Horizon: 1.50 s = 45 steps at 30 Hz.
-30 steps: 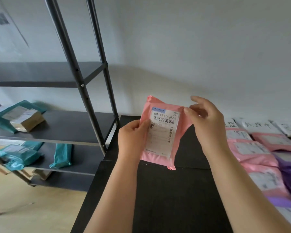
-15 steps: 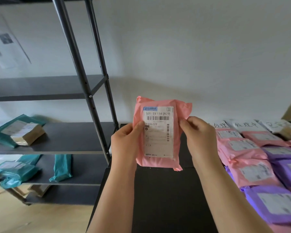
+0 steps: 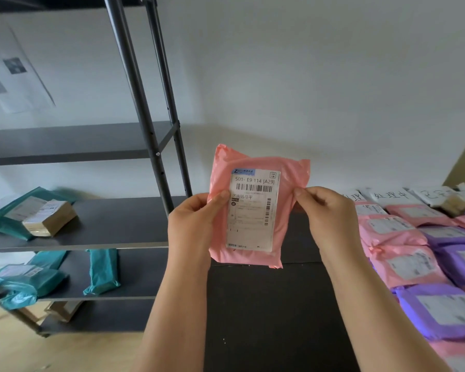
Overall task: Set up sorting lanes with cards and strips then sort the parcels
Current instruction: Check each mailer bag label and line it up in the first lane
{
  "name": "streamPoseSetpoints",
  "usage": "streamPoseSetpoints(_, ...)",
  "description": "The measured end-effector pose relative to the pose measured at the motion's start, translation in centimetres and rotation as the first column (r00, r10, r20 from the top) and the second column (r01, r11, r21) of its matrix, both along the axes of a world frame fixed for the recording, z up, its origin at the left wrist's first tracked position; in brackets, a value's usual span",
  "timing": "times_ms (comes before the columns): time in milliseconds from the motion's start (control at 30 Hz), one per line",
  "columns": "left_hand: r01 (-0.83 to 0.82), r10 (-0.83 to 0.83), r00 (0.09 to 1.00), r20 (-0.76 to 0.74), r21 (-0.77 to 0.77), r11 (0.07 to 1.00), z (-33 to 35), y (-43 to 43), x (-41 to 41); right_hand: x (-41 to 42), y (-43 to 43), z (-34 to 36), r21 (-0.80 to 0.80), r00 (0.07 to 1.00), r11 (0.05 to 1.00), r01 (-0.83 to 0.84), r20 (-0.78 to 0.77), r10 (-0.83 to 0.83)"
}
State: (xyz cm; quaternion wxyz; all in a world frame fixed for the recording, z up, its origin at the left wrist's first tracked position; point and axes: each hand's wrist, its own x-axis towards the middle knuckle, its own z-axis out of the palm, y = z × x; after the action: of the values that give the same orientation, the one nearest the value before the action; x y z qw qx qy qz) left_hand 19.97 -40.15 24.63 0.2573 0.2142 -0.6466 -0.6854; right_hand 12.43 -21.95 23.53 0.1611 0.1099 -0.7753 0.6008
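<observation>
On my feed, 2 hands hold 1 pink parcel [image 3: 290, 183] upright in the air, its white shipping label [image 3: 254, 210] facing the camera. The left hand [image 3: 193, 226] grips the parcel's left edge, thumb laid on the front and touching the label's border, with the other fingers hidden behind. The right hand [image 3: 330, 213] pinches the right edge between thumb and curled fingers, about level with the left thumb. The top line of the label reads "501- E9 114 [A29]", with a barcode under it; the smaller print I cannot read.

Straight below the grip lies the black table [image 3: 266, 318]; the parcel hangs clear of it. To the right of the right hand, pink parcels [image 3: 403, 267] and purple parcels [image 3: 440, 312] lie flat on that table in rows, touching one another. Beyond them, at the far edge, white cards [image 3: 392, 196] with handwritten characters lie side by side.

To the left of the left hand stands a dark metal rack [image 3: 105, 221]. Its shelf level with the grip carries a teal parcel [image 3: 8, 213] with a brown box [image 3: 50, 221] on top. The shelf below holds more teal bags [image 3: 102, 272].
</observation>
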Motion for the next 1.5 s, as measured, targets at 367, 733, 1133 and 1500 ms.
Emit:
streamPoseSetpoints(367, 0.100, -0.098, 0.995, -0.035, 0.092, 0.991, 0.1, -0.8, -0.4, -0.3, -0.4, 0.9, -0.406, 0.886, 0.882, -0.241, 0.279, 0.371)
streamPoseSetpoints(733, 0.023, -0.011, 0.997, -0.078, 0.158, 0.987, 0.0, -0.2, -1.0, 0.4, -1.2, 0.3, -0.055, 0.965, 0.979, -0.194, 0.167, 0.201)
streamPoseSetpoints(1133, 0.043, -0.013, 0.992, -0.126, 0.240, 0.970, -0.1, 0.6, -1.4, 0.2, -0.8, -0.5, 0.044, 0.982, 0.992, -0.115, 0.158, 0.107)
streamPoseSetpoints(1500, 0.260, -0.260, 0.965, -0.027, 0.192, 0.946, 0.2, 1.1, -1.1, 0.5, 0.4, 0.0, -0.132, 0.970, 0.990, -0.038, 0.233, 0.069)
